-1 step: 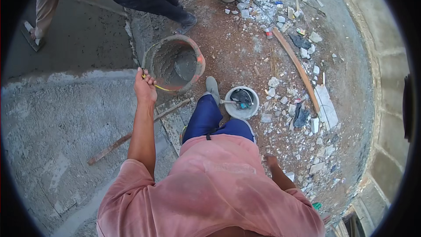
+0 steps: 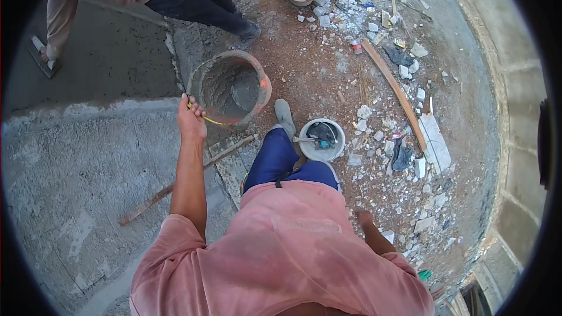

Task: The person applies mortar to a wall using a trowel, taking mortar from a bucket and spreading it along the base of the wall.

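Note:
My left hand [image 2: 191,118] is closed round the yellow handle of a large cement-smeared bucket [image 2: 263,89] with orange showing on its rim. Wet grey mortar coats the bucket's inner wall and lies at its bottom. The bucket is in front of me, beside the edge of the concrete slab. My right hand [image 2: 363,217] hangs low at my right side, half behind my shirt, and its fingers cannot be made out. A white pail [image 2: 339,151] by my boot holds dark stuff and a tool with a pale handle.
At the far left a co-worker's hand works a float [image 2: 42,58] over wet concrete [image 2: 117,52]. Another bucket [image 2: 302,1] stands at the back. Broken tile, rubble and a long wooden plank [image 2: 395,90] litter the right. A wooden strip [image 2: 149,203] crosses the rough slab [image 2: 70,158].
The whole view has shifted slightly, leaving the bucket a little lower and further left in the picture. My left hand keeps its grip on the handle.

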`<control>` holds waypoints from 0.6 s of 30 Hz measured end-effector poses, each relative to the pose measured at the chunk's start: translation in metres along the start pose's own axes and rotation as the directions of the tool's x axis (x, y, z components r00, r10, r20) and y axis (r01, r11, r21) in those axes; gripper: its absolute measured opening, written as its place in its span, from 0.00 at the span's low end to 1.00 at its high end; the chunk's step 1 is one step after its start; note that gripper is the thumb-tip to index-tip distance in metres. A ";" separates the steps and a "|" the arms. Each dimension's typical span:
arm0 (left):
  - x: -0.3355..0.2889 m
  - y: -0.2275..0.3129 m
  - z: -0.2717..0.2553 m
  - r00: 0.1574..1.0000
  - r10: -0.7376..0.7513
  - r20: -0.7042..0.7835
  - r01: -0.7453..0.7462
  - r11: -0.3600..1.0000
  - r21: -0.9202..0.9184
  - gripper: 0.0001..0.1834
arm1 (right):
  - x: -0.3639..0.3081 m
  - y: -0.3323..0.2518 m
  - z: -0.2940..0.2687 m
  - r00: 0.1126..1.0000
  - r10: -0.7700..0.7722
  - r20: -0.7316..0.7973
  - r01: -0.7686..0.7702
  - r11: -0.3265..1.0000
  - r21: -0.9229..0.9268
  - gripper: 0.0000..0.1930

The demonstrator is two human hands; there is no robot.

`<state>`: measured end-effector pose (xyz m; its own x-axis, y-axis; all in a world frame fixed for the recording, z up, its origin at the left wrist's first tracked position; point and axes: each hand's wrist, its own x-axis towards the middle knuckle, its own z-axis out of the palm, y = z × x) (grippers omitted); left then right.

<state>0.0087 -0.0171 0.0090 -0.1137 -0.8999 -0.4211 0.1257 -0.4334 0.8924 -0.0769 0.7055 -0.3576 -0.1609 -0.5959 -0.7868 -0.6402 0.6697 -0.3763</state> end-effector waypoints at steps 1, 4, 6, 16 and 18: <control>0.020 -0.006 0.005 1.000 0.006 -0.017 -0.005 1.000 0.025 0.18 | 0.003 0.007 -0.016 0.999 0.041 -0.026 -0.041 0.999 -0.008 0.10; 0.049 0.009 0.023 0.999 -0.042 -0.032 0.045 0.996 0.076 0.17 | -0.036 0.061 -0.066 0.991 0.108 -0.079 -0.114 0.991 -0.076 0.10; 0.102 -0.032 0.059 0.991 -0.132 0.029 0.132 0.991 0.003 0.17 | -0.026 0.114 -0.104 0.870 0.484 -0.091 -0.344 0.731 0.589 0.10; 0.225 -0.041 0.084 0.949 -0.278 -0.148 0.294 0.951 0.095 0.15 | 0.081 -0.159 -0.657 0.891 0.262 -0.372 0.055 0.750 0.660 0.21; 0.242 -0.037 0.104 0.946 -0.281 -0.159 0.296 0.952 0.081 0.14 | 0.089 -0.137 -0.692 0.822 0.369 -0.434 0.074 0.687 0.723 0.21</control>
<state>-0.1262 -0.2141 -0.1092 0.0141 -0.7378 -0.6749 0.0058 -0.6749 0.7379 -0.5231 0.2541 -0.0372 -0.6947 -0.4352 -0.5727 0.0918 0.7361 -0.6706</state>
